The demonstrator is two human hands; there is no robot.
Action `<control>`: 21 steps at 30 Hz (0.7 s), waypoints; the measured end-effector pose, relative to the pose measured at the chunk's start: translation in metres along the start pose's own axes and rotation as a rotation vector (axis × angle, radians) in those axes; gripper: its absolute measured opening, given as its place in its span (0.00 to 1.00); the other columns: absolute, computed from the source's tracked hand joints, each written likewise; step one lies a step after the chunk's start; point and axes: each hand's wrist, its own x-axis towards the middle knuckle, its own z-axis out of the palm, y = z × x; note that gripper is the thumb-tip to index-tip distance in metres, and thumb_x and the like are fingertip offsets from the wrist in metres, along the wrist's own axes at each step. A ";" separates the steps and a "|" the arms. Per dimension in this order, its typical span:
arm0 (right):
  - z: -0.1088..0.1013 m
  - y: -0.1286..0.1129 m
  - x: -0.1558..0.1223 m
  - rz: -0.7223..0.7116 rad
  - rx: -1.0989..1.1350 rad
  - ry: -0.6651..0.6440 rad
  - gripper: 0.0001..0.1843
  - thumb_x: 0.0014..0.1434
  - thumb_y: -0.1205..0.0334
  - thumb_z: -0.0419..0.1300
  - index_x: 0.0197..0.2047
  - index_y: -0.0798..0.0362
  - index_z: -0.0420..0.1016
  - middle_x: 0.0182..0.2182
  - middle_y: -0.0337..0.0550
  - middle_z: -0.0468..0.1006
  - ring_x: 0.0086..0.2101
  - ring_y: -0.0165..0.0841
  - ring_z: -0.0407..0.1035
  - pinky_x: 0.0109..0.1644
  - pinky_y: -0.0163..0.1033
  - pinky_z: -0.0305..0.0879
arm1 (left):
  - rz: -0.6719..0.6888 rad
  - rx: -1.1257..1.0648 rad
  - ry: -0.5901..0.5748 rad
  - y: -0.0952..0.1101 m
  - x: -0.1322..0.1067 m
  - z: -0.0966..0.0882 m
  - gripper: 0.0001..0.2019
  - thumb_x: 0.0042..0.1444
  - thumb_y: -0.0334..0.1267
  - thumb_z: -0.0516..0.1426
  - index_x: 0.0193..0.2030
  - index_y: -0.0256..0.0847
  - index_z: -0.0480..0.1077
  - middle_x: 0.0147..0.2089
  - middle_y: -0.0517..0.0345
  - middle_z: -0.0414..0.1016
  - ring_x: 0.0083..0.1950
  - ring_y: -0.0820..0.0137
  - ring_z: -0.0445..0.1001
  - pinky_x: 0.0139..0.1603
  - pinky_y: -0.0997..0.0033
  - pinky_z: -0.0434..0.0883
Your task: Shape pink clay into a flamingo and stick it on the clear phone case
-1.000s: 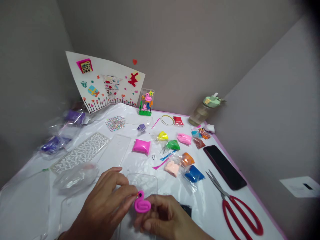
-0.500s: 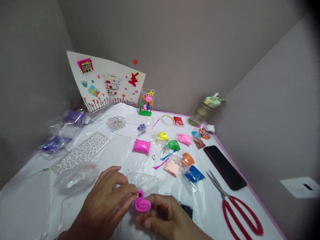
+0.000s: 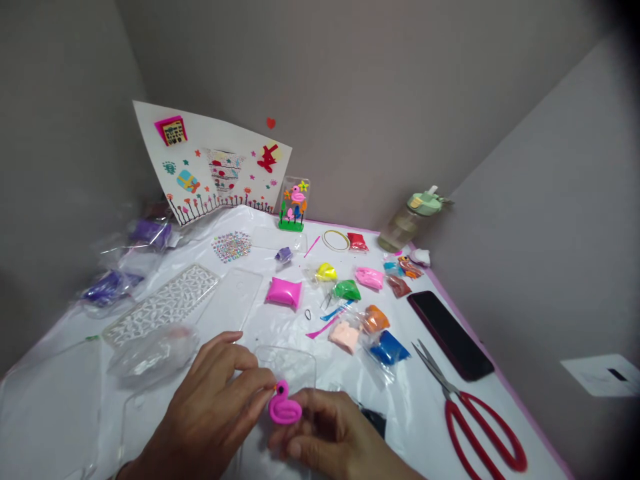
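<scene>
A pink clay flamingo (image 3: 285,408) with a dark eye and a small orange beak is between my hands, near the bottom middle. My right hand (image 3: 337,430) is closed on its body from the right. The index finger and thumb of my left hand (image 3: 215,407) pinch at its beak. Under my hands lies a clear phone case (image 3: 295,360), partly hidden by them. Beyond my fingers are a bright pink clay packet (image 3: 283,293) and a small dark ring (image 3: 307,315).
Red-handled scissors (image 3: 457,393) and a black phone (image 3: 450,335) lie at the right. Clay packets, such as blue (image 3: 389,349) and green (image 3: 347,290), spread across the middle. A decorated phone case (image 3: 293,207) stands at the back. A bottle (image 3: 407,220) stands back right.
</scene>
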 end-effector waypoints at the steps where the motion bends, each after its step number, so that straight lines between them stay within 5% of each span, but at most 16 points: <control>1: 0.000 0.000 0.000 -0.001 0.001 0.005 0.17 0.57 0.52 0.70 0.42 0.57 0.80 0.35 0.44 0.80 0.35 0.28 0.73 0.44 0.34 0.65 | -0.009 0.006 0.018 0.000 -0.001 0.000 0.08 0.63 0.30 0.56 0.44 0.48 0.71 0.36 0.65 0.72 0.40 0.69 0.74 0.67 0.57 0.57; 4: -0.001 0.000 0.001 -0.024 0.029 0.045 0.16 0.56 0.53 0.71 0.42 0.56 0.79 0.35 0.43 0.81 0.35 0.29 0.74 0.44 0.34 0.65 | -0.092 0.022 0.133 0.002 -0.003 -0.002 0.09 0.61 0.35 0.59 0.47 0.50 0.71 0.40 0.62 0.76 0.48 0.64 0.76 0.60 0.60 0.68; 7: -0.002 -0.002 0.001 -0.052 0.042 0.107 0.16 0.55 0.53 0.72 0.42 0.54 0.79 0.35 0.42 0.81 0.36 0.29 0.74 0.45 0.34 0.66 | -0.327 -0.086 0.208 0.002 -0.004 -0.001 0.11 0.60 0.41 0.60 0.49 0.50 0.69 0.45 0.59 0.77 0.51 0.61 0.77 0.50 0.63 0.77; 12: -0.001 -0.002 0.001 -0.086 -0.001 0.150 0.14 0.56 0.54 0.71 0.41 0.54 0.79 0.34 0.40 0.80 0.36 0.29 0.73 0.44 0.34 0.65 | -0.657 -0.720 0.064 0.004 -0.004 0.007 0.13 0.61 0.39 0.59 0.51 0.52 0.66 0.43 0.62 0.80 0.48 0.68 0.81 0.48 0.72 0.79; 17: 0.001 -0.003 0.000 -0.095 -0.132 0.169 0.11 0.59 0.55 0.67 0.40 0.53 0.78 0.33 0.39 0.77 0.34 0.29 0.70 0.42 0.34 0.64 | -0.713 -1.024 -0.035 0.011 0.000 0.010 0.08 0.61 0.39 0.60 0.47 0.49 0.69 0.38 0.62 0.80 0.44 0.69 0.82 0.46 0.74 0.80; 21: 0.002 -0.007 -0.003 -0.085 -0.261 0.197 0.10 0.59 0.55 0.65 0.38 0.53 0.78 0.32 0.40 0.77 0.34 0.31 0.69 0.41 0.35 0.64 | -0.710 -0.855 0.027 0.010 -0.008 0.009 0.12 0.61 0.40 0.60 0.51 0.50 0.66 0.43 0.58 0.79 0.47 0.66 0.82 0.48 0.69 0.80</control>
